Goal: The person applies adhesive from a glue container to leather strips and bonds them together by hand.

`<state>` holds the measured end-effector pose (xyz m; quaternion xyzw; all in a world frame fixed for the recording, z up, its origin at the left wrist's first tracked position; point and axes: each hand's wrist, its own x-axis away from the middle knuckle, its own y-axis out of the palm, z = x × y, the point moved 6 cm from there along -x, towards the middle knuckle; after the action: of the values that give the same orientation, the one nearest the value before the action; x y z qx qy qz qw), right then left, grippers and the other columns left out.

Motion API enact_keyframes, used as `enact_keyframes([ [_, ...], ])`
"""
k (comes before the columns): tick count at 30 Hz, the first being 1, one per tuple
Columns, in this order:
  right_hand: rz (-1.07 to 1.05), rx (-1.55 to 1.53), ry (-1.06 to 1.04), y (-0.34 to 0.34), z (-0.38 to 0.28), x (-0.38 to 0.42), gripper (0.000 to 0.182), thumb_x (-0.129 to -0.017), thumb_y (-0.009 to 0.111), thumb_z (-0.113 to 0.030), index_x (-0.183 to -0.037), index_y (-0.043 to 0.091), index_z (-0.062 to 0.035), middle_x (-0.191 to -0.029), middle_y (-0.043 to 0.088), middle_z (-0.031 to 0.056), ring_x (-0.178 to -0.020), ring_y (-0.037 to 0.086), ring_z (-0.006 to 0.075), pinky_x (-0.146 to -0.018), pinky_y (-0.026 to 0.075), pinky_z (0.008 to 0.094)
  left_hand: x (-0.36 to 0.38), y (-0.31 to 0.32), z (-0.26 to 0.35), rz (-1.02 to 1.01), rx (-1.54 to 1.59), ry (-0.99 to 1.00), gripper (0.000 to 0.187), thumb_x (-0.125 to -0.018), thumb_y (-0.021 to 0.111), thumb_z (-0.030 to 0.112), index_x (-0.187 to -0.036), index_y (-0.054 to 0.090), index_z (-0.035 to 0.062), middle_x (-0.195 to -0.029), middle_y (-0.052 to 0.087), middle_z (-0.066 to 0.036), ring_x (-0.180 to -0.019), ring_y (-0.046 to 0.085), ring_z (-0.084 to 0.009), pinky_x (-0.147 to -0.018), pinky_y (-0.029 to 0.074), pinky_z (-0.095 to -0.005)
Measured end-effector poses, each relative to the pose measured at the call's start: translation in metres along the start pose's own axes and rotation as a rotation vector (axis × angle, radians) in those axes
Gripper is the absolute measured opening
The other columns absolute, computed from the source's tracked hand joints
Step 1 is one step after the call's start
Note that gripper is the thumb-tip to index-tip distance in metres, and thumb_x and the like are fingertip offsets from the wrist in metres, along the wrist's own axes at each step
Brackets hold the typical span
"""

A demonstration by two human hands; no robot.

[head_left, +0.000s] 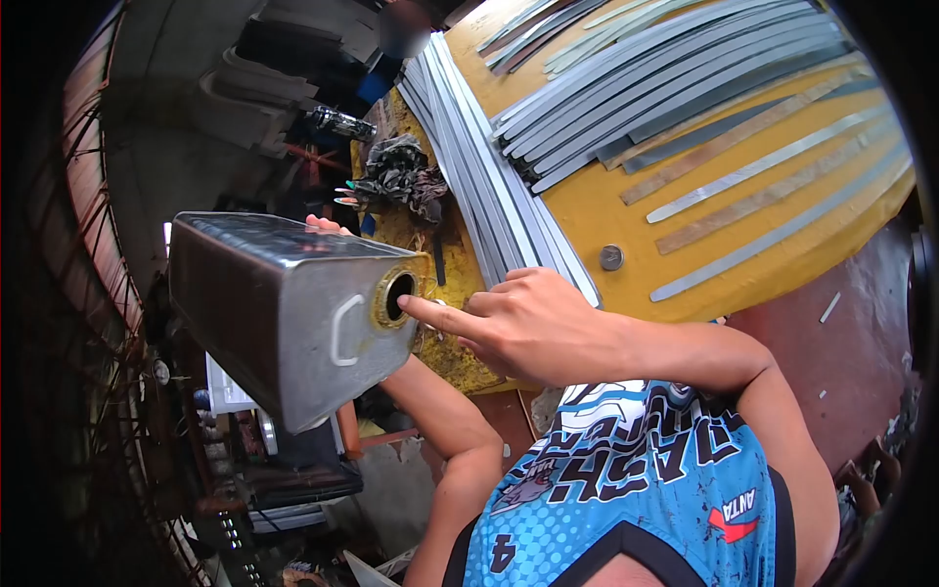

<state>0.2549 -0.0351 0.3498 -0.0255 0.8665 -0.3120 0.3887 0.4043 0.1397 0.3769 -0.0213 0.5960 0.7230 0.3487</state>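
A large rectangular metal can (342,342) is tilted on its side in front of me. Its end with a round opening (399,296) and a wire handle (344,331) faces toward the right. My left hand (327,225) grips the can from the far side; only its fingertips show over the upper edge, and the forearm passes beneath. My right hand (528,328) has its index finger stretched out, the tip at the rim of the opening. Its other fingers are curled, with their undersides hidden. A small round metal lid (611,257) lies on the yellow table (577,230).
Long metal strips (675,88) are stacked across the table, with single strips (773,166) nearer its right edge. A crumpled dark cloth (401,176) lies beyond the can. A blurred person's head (403,29) is at the top. Reddish floor (812,333) shows at right.
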Motion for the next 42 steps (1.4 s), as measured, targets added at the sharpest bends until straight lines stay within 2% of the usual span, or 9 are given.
enact_keyframes([
  [2,-0.093,0.039,0.058,0.004,0.003,-0.001,0.074,-0.080,0.066,-0.015,-0.149,0.041,-0.0146,-0.062,0.059,0.0053,-0.054,0.060,0.0227,-0.051,0.046,0.0371,0.004,-0.009,-0.002,0.035,0.011,-0.013,0.064,-0.103,0.041,0.033,-0.151,0.022,-0.0041,-0.154,0.028,-0.025,-0.139,0.036,-0.0355,-0.121,0.020,-0.0496],
  [5,-0.192,0.046,0.109,0.015,0.012,0.001,0.068,-0.080,0.062,-0.014,-0.145,0.044,-0.0118,-0.060,0.060,0.0080,-0.051,0.061,0.0259,-0.046,0.045,0.0397,0.007,-0.033,0.021,0.158,-0.315,0.023,0.059,-0.104,0.040,0.031,-0.151,0.025,-0.0009,-0.153,0.030,-0.023,-0.140,0.036,-0.0350,-0.121,0.018,-0.0493],
  [7,-0.180,0.025,0.114,0.020,0.015,0.003,0.061,-0.081,0.060,-0.015,-0.141,0.048,-0.0099,-0.059,0.061,0.0111,-0.052,0.063,0.0287,-0.046,0.045,0.0418,0.015,-0.035,0.004,0.089,-0.372,-0.036,0.060,-0.103,0.041,0.033,-0.151,0.026,0.0014,-0.155,0.030,-0.020,-0.143,0.033,-0.0320,-0.122,0.016,-0.0465],
  [15,-0.264,0.011,0.235,0.032,0.037,0.007,0.054,-0.082,0.056,-0.011,-0.135,0.051,-0.0006,-0.065,0.064,0.0170,-0.059,0.066,0.0335,-0.050,0.049,0.0454,0.044,-0.082,-0.035,0.106,-0.244,-0.067,0.061,-0.103,0.040,0.034,-0.151,0.025,0.0009,-0.155,0.030,-0.020,-0.143,0.032,-0.0315,-0.123,0.016,-0.0459],
  [17,-0.231,0.018,0.271,0.034,0.042,0.009,0.044,-0.082,0.057,-0.011,-0.124,0.058,-0.0003,-0.068,0.065,0.0181,-0.062,0.067,0.0342,-0.052,0.050,0.0460,0.050,-0.093,-0.042,0.117,-0.214,-0.079,0.061,-0.103,0.040,0.034,-0.152,0.025,0.0008,-0.155,0.030,-0.020,-0.143,0.032,-0.0314,-0.123,0.016,-0.0457],
  [20,-0.280,0.048,0.306,0.034,0.046,0.016,0.019,-0.081,0.058,-0.010,-0.096,0.064,-0.0003,-0.070,0.066,0.0180,-0.064,0.068,0.0337,-0.053,0.050,0.0455,0.058,-0.107,-0.048,0.137,-0.181,-0.094,0.061,-0.103,0.040,0.035,-0.152,0.025,0.0006,-0.155,0.030,-0.020,-0.143,0.031,-0.0312,-0.123,0.016,-0.0454],
  [32,-0.152,0.203,0.385,0.020,0.058,0.041,0.047,-0.082,0.058,-0.013,-0.128,0.056,-0.0114,-0.058,0.060,0.0115,-0.051,0.062,0.0311,-0.044,0.043,0.0441,0.046,-0.143,-0.089,0.168,-0.054,-0.131,0.063,-0.102,0.039,0.036,-0.152,0.024,-0.0002,-0.155,0.030,-0.020,-0.144,0.030,-0.0305,-0.123,0.016,-0.0445],
  [36,-0.211,0.225,0.460,0.015,0.061,0.054,0.048,-0.089,0.056,-0.017,-0.137,0.050,-0.0165,-0.054,0.055,0.0126,-0.047,0.058,0.0321,-0.046,0.042,0.0443,0.040,-0.151,-0.101,0.179,-0.036,-0.120,0.063,-0.102,0.039,0.037,-0.152,0.024,-0.0005,-0.155,0.030,-0.020,-0.144,0.030,-0.0303,-0.123,0.017,-0.0441],
  [42,-0.345,0.232,0.536,0.011,0.066,0.072,0.061,-0.089,0.057,-0.018,-0.148,0.040,-0.0209,-0.055,0.056,0.0128,-0.048,0.058,0.0314,-0.046,0.042,0.0441,0.040,-0.159,-0.116,0.189,-0.011,-0.099,0.064,-0.102,0.039,0.037,-0.152,0.023,-0.0009,-0.155,0.030,-0.020,-0.145,0.029,-0.0299,-0.123,0.017,-0.0436],
])
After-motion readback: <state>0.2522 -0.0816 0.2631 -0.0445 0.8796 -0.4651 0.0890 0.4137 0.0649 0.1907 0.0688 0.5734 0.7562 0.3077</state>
